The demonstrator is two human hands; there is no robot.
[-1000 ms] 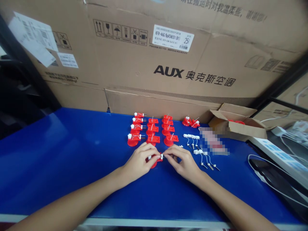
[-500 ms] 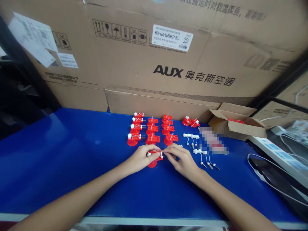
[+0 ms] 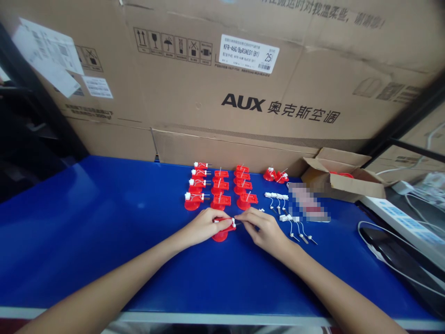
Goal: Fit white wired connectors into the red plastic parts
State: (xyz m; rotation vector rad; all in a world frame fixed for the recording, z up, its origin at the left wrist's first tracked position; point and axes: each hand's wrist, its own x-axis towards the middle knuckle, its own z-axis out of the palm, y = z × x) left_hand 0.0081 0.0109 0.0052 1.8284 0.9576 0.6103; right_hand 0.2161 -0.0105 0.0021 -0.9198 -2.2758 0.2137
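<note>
My left hand (image 3: 200,226) is closed round a small red plastic part (image 3: 222,230) that rests on the blue table (image 3: 104,232). My right hand (image 3: 264,229) pinches a thin white wire piece at the red part's right end, fingers pressed together. Just beyond my hands stand rows of the same red parts (image 3: 219,188), several with white pieces fitted. To the right of my right hand lie several loose white wire pieces (image 3: 288,218).
A large AUX cardboard carton (image 3: 243,83) walls off the back of the table. A small open cardboard box (image 3: 342,181) sits at the right rear, with a white power strip (image 3: 392,213), cables and a dark phone (image 3: 392,253) further right.
Both hands have shifted slightly, and the red part between them has settled lower onto the table. The rows of parts have not moved.
</note>
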